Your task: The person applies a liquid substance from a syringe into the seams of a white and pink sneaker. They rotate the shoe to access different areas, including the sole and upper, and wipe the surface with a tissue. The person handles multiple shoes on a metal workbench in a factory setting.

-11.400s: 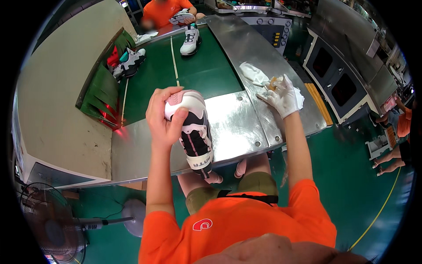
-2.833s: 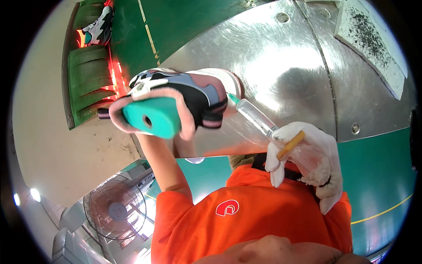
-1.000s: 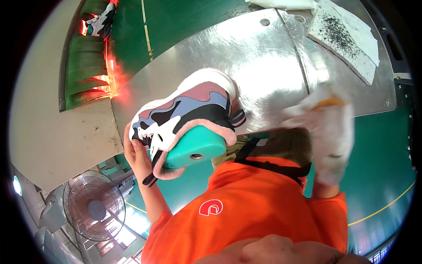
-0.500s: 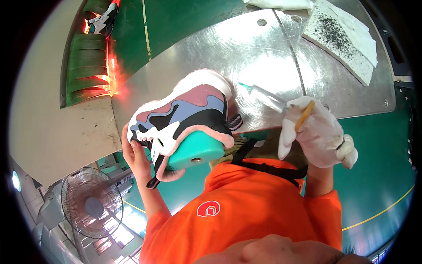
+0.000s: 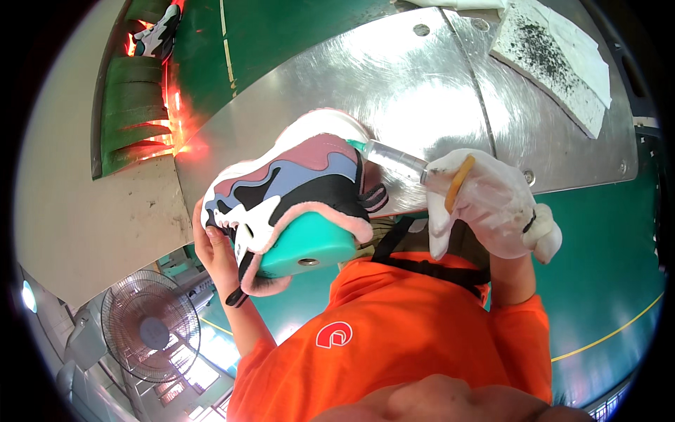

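Observation:
A sneaker (image 5: pixel 295 172) with a white sole and pink, blue and black upper lies on its side, a turquoise shoe last (image 5: pixel 309 246) filling its opening. My left hand (image 5: pixel 216 252), bare, grips it by the toe end. In a white glove, my right hand (image 5: pixel 485 200) is closed round a clear syringe (image 5: pixel 395 159) with a green tip. That tip meets the shoe near the heel, where the upper joins the sole; whether it truly touches I cannot tell. A yellow band (image 5: pixel 460 183) circles a gloved finger.
Beneath the shoe is a shiny metal table (image 5: pixel 337 77). A white slab (image 5: pixel 545 63) with black specks lies at its far right. At left, another sneaker (image 5: pixel 160 34) sits by a red-glowing slatted conveyor (image 5: pixel 137 98). A fan (image 5: pixel 151 327) stands lower left.
My right hand has moved left with the syringe, bringing its green tip from beside the shoe to the heel edge. My left hand keeps its hold on the sneaker.

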Tool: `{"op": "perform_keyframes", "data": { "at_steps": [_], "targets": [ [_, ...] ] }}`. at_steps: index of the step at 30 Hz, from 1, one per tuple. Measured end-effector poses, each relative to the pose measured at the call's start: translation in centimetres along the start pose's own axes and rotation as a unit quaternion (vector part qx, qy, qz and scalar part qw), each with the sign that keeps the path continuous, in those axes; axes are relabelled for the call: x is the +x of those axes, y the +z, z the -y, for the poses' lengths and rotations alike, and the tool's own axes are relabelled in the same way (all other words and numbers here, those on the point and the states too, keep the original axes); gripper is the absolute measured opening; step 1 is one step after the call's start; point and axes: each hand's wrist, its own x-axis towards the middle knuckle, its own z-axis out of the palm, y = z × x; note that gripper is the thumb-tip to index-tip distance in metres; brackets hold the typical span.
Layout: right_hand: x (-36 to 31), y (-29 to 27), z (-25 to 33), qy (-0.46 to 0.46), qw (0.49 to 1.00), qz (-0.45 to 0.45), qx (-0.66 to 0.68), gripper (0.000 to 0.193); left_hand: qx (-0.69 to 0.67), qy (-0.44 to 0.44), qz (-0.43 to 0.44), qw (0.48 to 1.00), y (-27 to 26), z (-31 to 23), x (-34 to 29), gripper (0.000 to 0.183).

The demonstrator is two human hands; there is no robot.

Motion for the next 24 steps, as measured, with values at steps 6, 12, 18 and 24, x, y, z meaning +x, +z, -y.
{"op": "perform_keyframes", "data": {
  "at_steps": [6,12,18,24],
  "targets": [
    [-0.5,0.5,0.2,0.021,0.998,-0.055,0.013,0.090,0.099,0.053,0.040,0.993,0.0,-0.8,1.0,0.059],
    [-0.3,1.9,1.3,0.144,0.976,-0.159,-0.038,0.062,-0.062,-0.008,0.099,0.993,0.3,-1.4,2.1,0.055],
    [-0.1,0.9,-0.2,0.083,0.991,-0.080,-0.061,0.067,-0.089,-0.131,-0.007,0.987,-2.2,-0.4,2.3,0.060],
    [0.7,-0.1,-2.0,-0.006,0.998,0.000,-0.070,0.072,-0.027,-0.236,0.009,0.971,-0.6,-1.9,-1.5,0.031]
  ]
}}
